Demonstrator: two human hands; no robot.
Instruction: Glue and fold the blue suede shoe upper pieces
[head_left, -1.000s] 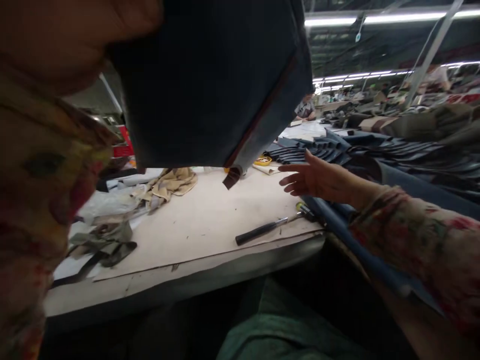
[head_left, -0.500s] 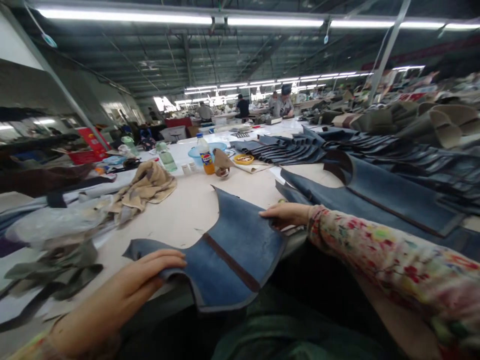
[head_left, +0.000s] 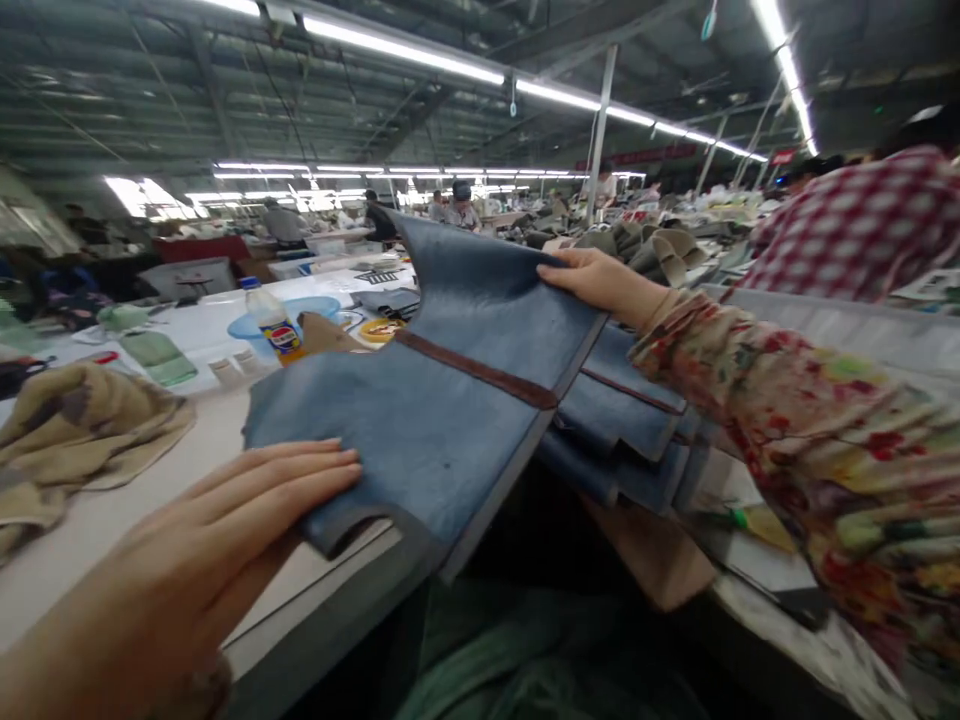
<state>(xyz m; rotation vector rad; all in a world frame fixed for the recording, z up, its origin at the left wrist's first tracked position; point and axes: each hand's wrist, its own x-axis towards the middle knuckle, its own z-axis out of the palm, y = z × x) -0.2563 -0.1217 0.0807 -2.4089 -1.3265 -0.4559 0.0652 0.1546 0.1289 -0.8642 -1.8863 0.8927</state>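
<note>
Between my hands is a blue leather piece [head_left: 480, 300] with curved cut-outs, grey edges and a dark brown strip across its middle. My right hand [head_left: 600, 285] pinches its upper right edge, raised off the table. My left hand [head_left: 255, 510] grips its lower left part, fingers flat on top and the thumb hidden beneath. The piece is tilted, its far corner pointing up. Below and behind its right edge lie more blue leather pieces [head_left: 622, 415] with similar brown strips, overlapping each other.
On the white table [head_left: 217, 430] stand a soda bottle [head_left: 274, 320], a blue basin [head_left: 315, 306], a yellow dish [head_left: 381, 329] and a green bottle [head_left: 157, 355]. A tan cloth [head_left: 97, 430] lies at the left. A person in a checked shirt [head_left: 862, 230] is at the right.
The view has swung to the right. Both hands have carried the blue leather piece up and rightward, over other blue pieces; its right side is now lifted higher.
</note>
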